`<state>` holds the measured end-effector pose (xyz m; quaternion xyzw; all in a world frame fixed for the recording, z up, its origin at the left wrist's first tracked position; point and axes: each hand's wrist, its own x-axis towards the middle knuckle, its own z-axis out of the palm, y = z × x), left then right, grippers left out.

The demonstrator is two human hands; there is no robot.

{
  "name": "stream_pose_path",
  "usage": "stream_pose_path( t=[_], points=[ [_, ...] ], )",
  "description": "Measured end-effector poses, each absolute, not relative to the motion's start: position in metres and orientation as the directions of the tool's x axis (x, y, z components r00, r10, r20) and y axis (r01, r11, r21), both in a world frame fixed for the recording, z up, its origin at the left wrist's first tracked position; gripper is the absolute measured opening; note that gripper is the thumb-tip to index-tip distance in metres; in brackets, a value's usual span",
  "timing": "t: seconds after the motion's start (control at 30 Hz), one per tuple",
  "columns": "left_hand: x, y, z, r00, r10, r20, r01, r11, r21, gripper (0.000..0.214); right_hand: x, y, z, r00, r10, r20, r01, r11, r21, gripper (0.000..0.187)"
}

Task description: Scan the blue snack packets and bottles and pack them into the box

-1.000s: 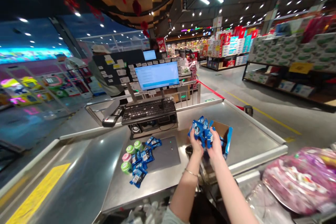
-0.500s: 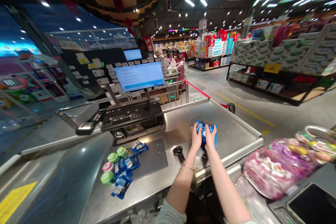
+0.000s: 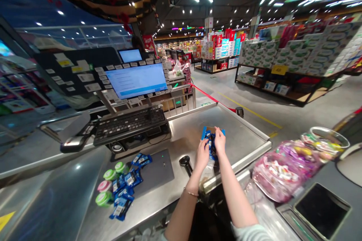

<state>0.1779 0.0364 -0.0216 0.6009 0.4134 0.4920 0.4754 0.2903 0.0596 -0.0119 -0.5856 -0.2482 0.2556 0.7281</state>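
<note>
The left hand (image 3: 202, 154) and right hand (image 3: 220, 141) are half-closing, pinching blue packets (image 3: 212, 150) over a blue-trimmed cardboard box (image 3: 210, 130), while the left forearm (image 3: 188, 199) and right forearm (image 3: 234, 192) are angling inward. A handheld scanner (image 3: 184, 162) is standing just beside them on the steel desk (image 3: 240, 130).

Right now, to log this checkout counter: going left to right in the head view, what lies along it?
Green and pink tubs, black pad, handheld barcode scanner, left hand, right hand, pink-wrapped goods in clear plastic
</note>
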Motion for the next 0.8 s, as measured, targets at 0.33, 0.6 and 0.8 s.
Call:
stream_pose_path(
  t=[0.33, 0.6, 0.8],
  points=[
    [0.232, 0.051, -0.030, 0.241, 0.934, 0.263, 0.573, -0.356, 0.738, 0.053, 0.305, 0.034, 0.004, 0.782, 0.585, 0.216, 0.136, 0.178, -0.975, 0.041],
    [0.225, 0.049, -0.034, 0.457, 0.816, 0.354, 0.425, -0.550, 0.719, 0.024, 0.323, 0.021, -0.001, 0.759, 0.616, 0.211, 0.241, 0.036, -0.970, 0.030],
    [0.220, 0.048, -0.029, 0.281, 0.946, 0.161, 0.428, -0.274, 0.861, 0.011, 0.315, 0.022, -0.007, 0.738, 0.636, 0.227, 0.262, 0.041, -0.964, 0.031]
  ],
)
